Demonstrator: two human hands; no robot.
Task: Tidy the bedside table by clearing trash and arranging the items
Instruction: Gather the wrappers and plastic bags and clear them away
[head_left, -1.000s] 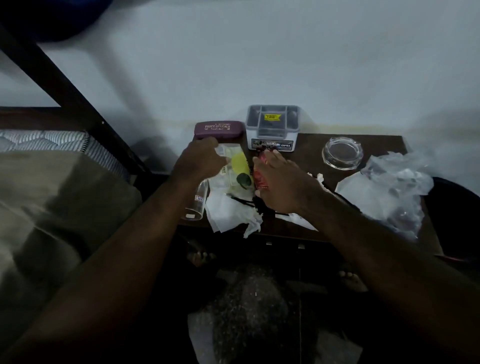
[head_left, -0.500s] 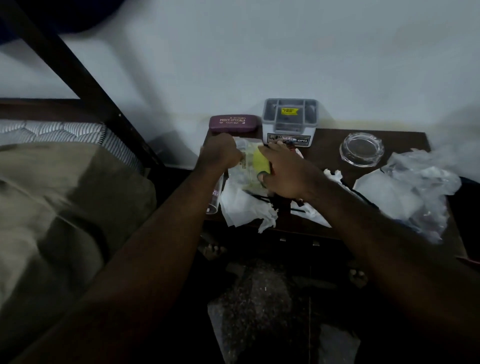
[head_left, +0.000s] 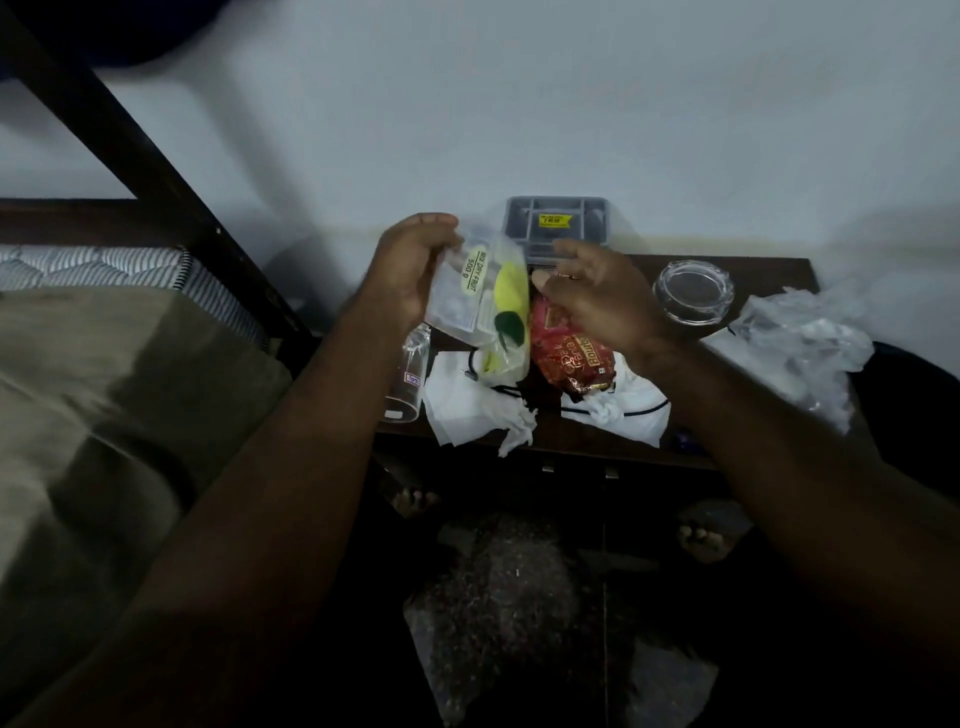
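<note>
My left hand (head_left: 408, 270) is raised over the bedside table (head_left: 774, 270) and grips a clear plastic packet (head_left: 483, 306) with a yellow and green print and a "mix dry fruit" label. Right beside it, my right hand (head_left: 602, 296) holds a crumpled red snack wrapper (head_left: 569, 361), which hangs below the palm. White tissues (head_left: 467, 413) and a white face mask with black straps (head_left: 631, 410) lie near the table's front edge. A glass tumbler (head_left: 408, 382) lies on its side at the left edge. The maroon case is hidden behind my left hand.
A grey compartment box (head_left: 558, 223) stands at the back against the wall. A glass ashtray (head_left: 693, 293) sits to its right, and a crumpled clear plastic bag (head_left: 802, 343) is at the far right. The bed (head_left: 104, 364) and its dark frame are on the left.
Both hands have lifted off the table. The left has raised the clear packet, and the right has come up with the red wrapper, which now shows below it.
</note>
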